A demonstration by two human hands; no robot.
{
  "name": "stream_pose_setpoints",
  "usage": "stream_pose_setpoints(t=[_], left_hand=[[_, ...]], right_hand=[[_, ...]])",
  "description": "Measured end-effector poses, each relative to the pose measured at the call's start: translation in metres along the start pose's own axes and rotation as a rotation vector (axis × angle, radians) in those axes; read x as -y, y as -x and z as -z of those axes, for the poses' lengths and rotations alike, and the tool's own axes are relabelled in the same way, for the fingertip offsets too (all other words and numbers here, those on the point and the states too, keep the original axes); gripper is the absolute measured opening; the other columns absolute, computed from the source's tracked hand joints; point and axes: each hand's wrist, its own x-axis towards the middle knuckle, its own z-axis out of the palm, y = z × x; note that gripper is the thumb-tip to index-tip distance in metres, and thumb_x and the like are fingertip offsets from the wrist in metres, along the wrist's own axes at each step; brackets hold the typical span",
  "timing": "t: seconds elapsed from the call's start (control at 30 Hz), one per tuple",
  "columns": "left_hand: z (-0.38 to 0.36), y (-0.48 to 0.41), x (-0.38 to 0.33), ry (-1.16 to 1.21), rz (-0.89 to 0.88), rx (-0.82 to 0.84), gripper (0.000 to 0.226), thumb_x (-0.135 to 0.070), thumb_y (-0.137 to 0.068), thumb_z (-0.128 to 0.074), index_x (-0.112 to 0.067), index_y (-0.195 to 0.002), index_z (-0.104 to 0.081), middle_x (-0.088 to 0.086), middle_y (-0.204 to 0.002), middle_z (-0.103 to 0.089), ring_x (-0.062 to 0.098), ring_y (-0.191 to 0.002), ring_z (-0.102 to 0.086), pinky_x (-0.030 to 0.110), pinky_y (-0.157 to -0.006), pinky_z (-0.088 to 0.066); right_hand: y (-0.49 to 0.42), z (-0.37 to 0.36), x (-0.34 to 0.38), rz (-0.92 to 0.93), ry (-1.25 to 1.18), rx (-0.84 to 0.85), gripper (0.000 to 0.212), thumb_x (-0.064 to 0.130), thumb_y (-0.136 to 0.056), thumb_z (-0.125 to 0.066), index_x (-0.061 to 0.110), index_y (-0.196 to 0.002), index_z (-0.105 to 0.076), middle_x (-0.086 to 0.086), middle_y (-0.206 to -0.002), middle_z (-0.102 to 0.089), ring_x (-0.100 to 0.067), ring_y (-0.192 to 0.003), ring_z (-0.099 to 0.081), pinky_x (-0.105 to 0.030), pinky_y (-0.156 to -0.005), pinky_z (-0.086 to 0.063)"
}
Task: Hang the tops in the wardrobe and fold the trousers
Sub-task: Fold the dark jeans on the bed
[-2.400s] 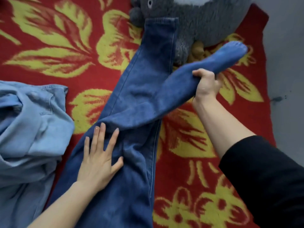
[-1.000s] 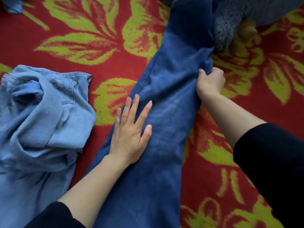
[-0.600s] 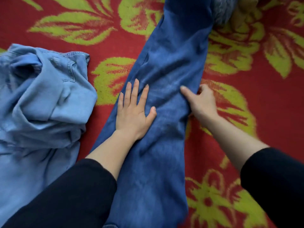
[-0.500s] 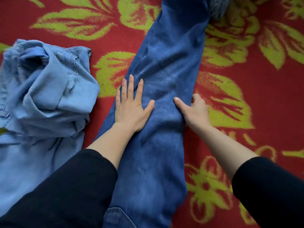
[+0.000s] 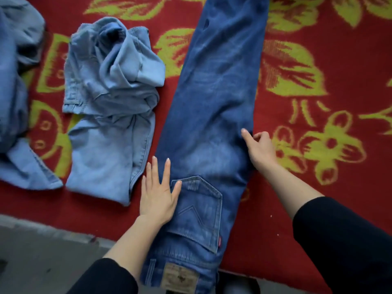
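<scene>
Dark blue jeans [image 5: 214, 107] lie lengthwise on the red rug, one leg folded over the other, back pocket and waist label facing up near me. My left hand [image 5: 158, 194] presses flat, fingers spread, on the jeans' left edge beside the pocket. At the jeans' right edge, my right hand [image 5: 258, 149] has one digit stretched out on top of the denim and the others curled against the edge, pinching it. A crumpled pair of light blue jeans [image 5: 110, 98] lies to the left.
The red rug with yellow-green flowers [image 5: 318, 85] covers most of the floor. Another light blue garment [image 5: 12, 85] is heaped at the far left. Grey bare floor [image 5: 42, 257] starts at the rug's near edge. A dark object [image 5: 239, 283] sits below the waistband.
Both hands have slid down the dark jeans toward the waist, smoothing the folded legs. The view has tilted down, so the pocket and label show and the grey plush toy is out of frame.
</scene>
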Motion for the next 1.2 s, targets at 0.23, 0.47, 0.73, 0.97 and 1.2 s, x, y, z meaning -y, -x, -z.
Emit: stream_pose_setpoints(t=[0.23,0.47,0.73,0.97,1.2], left_hand=[[-0.011,0.063,0.024,0.158,0.113,0.141,0.072,-0.053,-0.096,-0.034,-0.036,-0.149,0.01,0.009,-0.158,0.015,0.029,-0.145,0.001,0.044,-0.116,-0.012],[-0.007,0.099,0.034,0.466,0.272,0.112,0.071,-0.045,-0.097,-0.041,-0.04,-0.149,0.008,0.016,-0.135,-0.032,0.04,-0.115,-0.042,0.042,-0.099,-0.033],[0.026,0.118,0.034,0.605,0.164,0.205,0.077,-0.021,-0.094,-0.045,-0.052,-0.145,0.004,-0.004,-0.095,-0.056,0.028,-0.087,-0.06,0.039,-0.084,-0.046],[0.043,0.147,0.015,0.926,0.096,0.451,0.07,0.003,-0.085,-0.051,-0.043,-0.137,-0.042,-0.013,-0.13,-0.055,0.001,-0.097,-0.056,0.014,-0.078,-0.047],[0.046,0.218,-0.006,1.014,0.38,0.993,0.037,-0.014,-0.078,-0.052,-0.02,-0.111,-0.067,0.007,-0.117,-0.06,0.024,-0.102,-0.046,0.027,-0.074,-0.04]], right_hand=[[0.094,-0.026,-0.045,-0.14,-0.052,-0.007,0.068,0.045,-0.08,-0.072,0.006,-0.126,-0.042,-0.015,-0.128,-0.055,-0.033,-0.119,-0.052,-0.035,-0.095,-0.039],[0.167,-0.051,-0.073,-0.122,-0.003,0.144,0.07,0.039,-0.075,-0.077,0.007,-0.127,-0.042,-0.014,-0.129,-0.058,-0.033,-0.118,-0.055,-0.035,-0.093,-0.044],[0.186,-0.023,-0.091,0.093,0.026,0.204,0.08,0.029,-0.089,-0.063,0.03,-0.152,-0.013,-0.001,-0.144,-0.048,-0.032,-0.128,-0.048,-0.035,-0.103,-0.038],[0.215,0.029,-0.115,0.316,0.285,0.316,0.062,0.025,-0.098,-0.046,0.052,-0.145,-0.018,-0.006,-0.137,-0.056,-0.032,-0.121,-0.054,-0.036,-0.101,-0.042],[0.256,0.085,-0.159,-0.143,0.063,0.676,0.033,0.007,-0.089,-0.063,0.012,-0.122,-0.065,-0.006,-0.121,-0.065,-0.017,-0.112,-0.06,-0.029,-0.102,-0.044]])
